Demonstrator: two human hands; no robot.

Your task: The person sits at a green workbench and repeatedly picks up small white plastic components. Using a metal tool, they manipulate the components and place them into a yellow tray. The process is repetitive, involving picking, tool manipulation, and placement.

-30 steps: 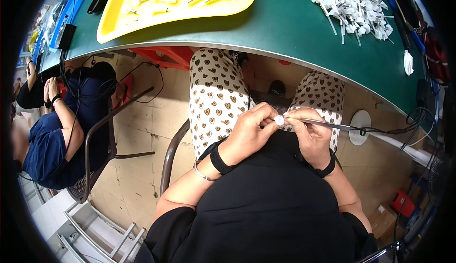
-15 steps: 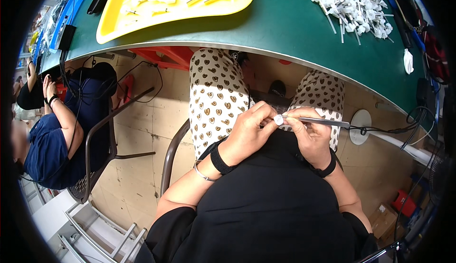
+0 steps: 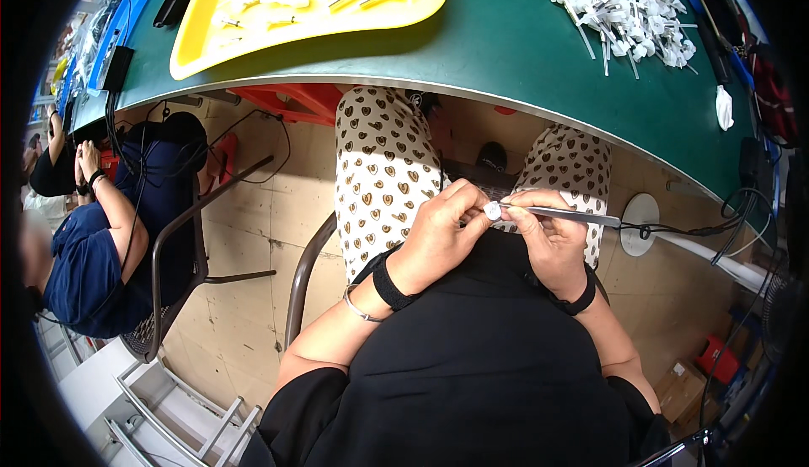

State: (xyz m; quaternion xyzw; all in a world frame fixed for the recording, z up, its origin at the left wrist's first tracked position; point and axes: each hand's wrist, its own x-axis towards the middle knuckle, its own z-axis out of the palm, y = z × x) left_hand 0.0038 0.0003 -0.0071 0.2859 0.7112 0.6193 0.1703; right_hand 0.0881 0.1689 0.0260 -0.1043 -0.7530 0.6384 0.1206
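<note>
Above my lap, my left hand (image 3: 445,224) pinches a small round white plastic part (image 3: 493,211) between thumb and fingertips. My right hand (image 3: 552,235) is closed around slim grey tweezers (image 3: 573,215), held nearly level. Their thin tip touches or nearly touches the white part; the fingers partly hide the contact. Both hands are close together, below the table's front edge. On the table, a yellow tray (image 3: 190,56) holds many white plastic parts with metal pins. A pile of similar white parts with thin stems (image 3: 628,16) lies at the far right.
The green table (image 3: 497,54) curves across in front of me. Cables (image 3: 746,206) hang at its right end. At left another person (image 3: 88,265) sits on a chair with hands together. A white stool or shelf frame (image 3: 181,416) stands at lower left.
Both hands stay in nearly the same place. The white part has turned slightly at the tweezers' tip. The seated person's hands at left have shifted a little.
</note>
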